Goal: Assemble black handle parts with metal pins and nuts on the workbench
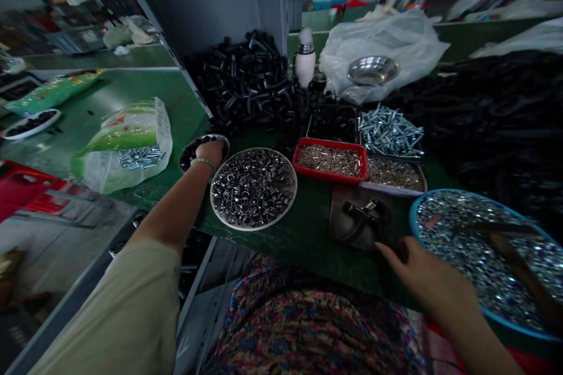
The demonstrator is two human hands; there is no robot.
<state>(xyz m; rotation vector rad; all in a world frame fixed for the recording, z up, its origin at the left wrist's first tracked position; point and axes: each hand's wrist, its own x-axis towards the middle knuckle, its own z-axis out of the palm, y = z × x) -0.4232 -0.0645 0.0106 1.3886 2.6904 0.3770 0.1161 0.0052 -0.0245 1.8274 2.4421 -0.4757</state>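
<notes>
My left hand point(212, 153) reaches down into a dark round bowl point(183, 159) of small black parts; its fingers are hidden among them. My right hand point(433, 275) hovers at the near right corner of a metal plate point(341, 228), thumb and forefinger apart, nothing visible between them. On that plate lies a black curved part point(361, 217) with a shiny metal piece point(370, 206) at its upper end. Between my hands stands a round white-rimmed tray point(255, 187) heaped with small dark, shiny ring-like pieces.
Behind the plate are a red tray point(299, 161) of small pins and a heap of silver bolts point(389, 132). A blue basin point(416, 211) of shiny hardware, with a wooden-handled tool point(519, 263), stands right. Black handle-like parts point(255, 82) pile behind, beside a thermos point(305, 64).
</notes>
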